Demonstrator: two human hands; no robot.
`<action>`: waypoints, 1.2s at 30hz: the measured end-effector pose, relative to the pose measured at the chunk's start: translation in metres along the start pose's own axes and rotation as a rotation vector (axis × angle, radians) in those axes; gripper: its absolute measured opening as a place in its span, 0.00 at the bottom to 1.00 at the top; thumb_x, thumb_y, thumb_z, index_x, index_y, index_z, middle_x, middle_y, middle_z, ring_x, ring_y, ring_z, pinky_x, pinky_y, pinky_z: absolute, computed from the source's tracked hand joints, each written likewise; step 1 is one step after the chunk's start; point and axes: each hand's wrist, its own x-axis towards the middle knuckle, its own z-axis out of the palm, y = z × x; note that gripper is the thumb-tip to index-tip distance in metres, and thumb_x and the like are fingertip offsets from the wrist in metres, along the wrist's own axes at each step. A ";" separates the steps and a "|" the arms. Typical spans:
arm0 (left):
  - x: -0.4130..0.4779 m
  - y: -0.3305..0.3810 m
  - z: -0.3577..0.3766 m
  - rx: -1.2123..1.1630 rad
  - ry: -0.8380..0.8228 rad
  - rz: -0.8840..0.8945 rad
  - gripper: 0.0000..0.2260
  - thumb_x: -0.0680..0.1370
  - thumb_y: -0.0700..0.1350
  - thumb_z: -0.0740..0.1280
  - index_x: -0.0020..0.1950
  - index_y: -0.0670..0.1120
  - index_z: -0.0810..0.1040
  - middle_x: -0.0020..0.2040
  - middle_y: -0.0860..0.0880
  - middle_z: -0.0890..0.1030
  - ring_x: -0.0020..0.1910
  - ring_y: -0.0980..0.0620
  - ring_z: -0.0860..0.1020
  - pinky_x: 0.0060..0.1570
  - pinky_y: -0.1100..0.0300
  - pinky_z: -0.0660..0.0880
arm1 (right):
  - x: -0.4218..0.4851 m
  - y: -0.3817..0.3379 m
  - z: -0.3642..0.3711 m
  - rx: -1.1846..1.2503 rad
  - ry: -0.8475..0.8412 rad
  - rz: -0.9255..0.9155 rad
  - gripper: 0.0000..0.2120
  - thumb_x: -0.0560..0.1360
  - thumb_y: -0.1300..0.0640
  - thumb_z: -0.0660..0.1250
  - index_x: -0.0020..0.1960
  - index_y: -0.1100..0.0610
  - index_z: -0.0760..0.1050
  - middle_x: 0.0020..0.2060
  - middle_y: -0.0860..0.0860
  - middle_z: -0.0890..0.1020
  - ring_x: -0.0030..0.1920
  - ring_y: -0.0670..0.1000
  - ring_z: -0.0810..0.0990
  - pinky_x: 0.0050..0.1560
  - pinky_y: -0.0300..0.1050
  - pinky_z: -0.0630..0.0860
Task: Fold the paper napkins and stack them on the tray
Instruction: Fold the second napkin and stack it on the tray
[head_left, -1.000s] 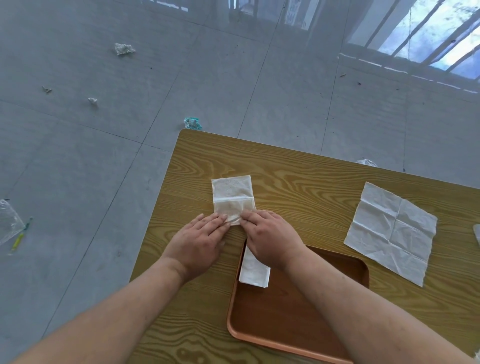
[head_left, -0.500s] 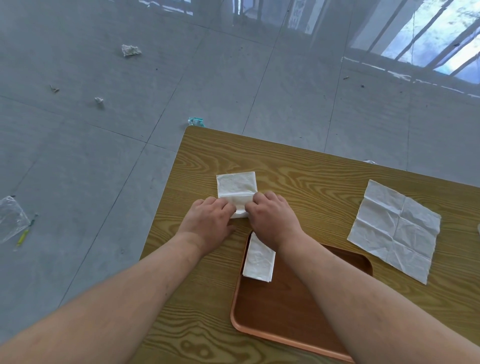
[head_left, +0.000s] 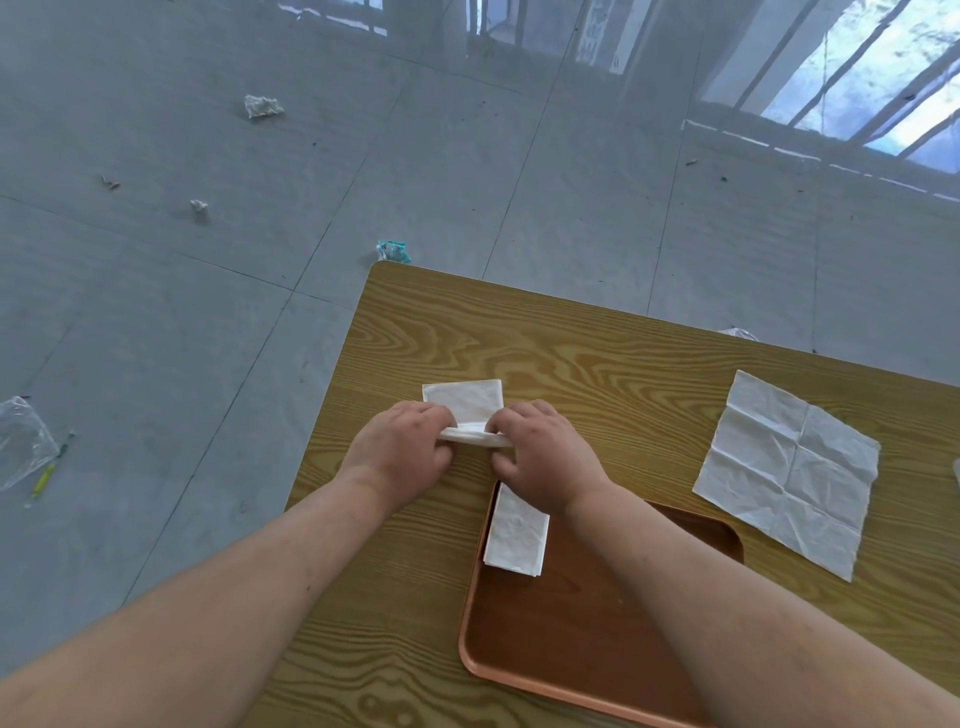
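A white paper napkin (head_left: 464, 401) lies on the wooden table (head_left: 597, 364), partly folded, just beyond the tray. My left hand (head_left: 402, 449) and my right hand (head_left: 545, 457) both pinch its near edge, which is lifted and rolled toward the far side. A folded white napkin (head_left: 517, 535) rests in the far left corner of the brown tray (head_left: 587, 623). An unfolded, creased napkin (head_left: 789, 467) lies flat on the table to the right.
The table's left and far edges drop to a grey tiled floor. Crumpled paper scraps (head_left: 263, 106), a teal wrapper (head_left: 393, 251) and a clear plastic bag (head_left: 21, 441) lie on the floor. Something white shows at the frame's right edge (head_left: 956, 470).
Both hands have slid forward along the napkin, carrying its near edge up and over toward the far edge, so less of it shows. The tray's napkin and the flat napkin have not moved.
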 end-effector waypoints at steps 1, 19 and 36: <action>0.000 -0.001 0.000 -0.031 0.005 -0.016 0.07 0.78 0.48 0.66 0.54 0.51 0.80 0.51 0.55 0.81 0.55 0.53 0.76 0.51 0.57 0.73 | 0.003 -0.001 -0.002 0.068 0.009 0.048 0.08 0.77 0.52 0.65 0.54 0.49 0.79 0.49 0.44 0.81 0.54 0.49 0.74 0.56 0.46 0.74; 0.026 -0.017 -0.005 -0.252 0.027 -0.420 0.12 0.79 0.58 0.66 0.40 0.53 0.78 0.38 0.55 0.80 0.38 0.55 0.77 0.31 0.57 0.68 | 0.057 0.004 -0.010 0.307 0.016 0.402 0.11 0.77 0.50 0.69 0.42 0.56 0.75 0.36 0.51 0.80 0.35 0.51 0.76 0.35 0.49 0.73; 0.031 -0.021 -0.007 -0.109 0.027 -0.391 0.20 0.72 0.59 0.74 0.57 0.55 0.71 0.50 0.55 0.74 0.46 0.52 0.76 0.41 0.54 0.76 | 0.070 -0.002 -0.005 0.127 0.064 0.405 0.13 0.76 0.46 0.70 0.56 0.51 0.74 0.48 0.46 0.80 0.48 0.51 0.78 0.46 0.51 0.78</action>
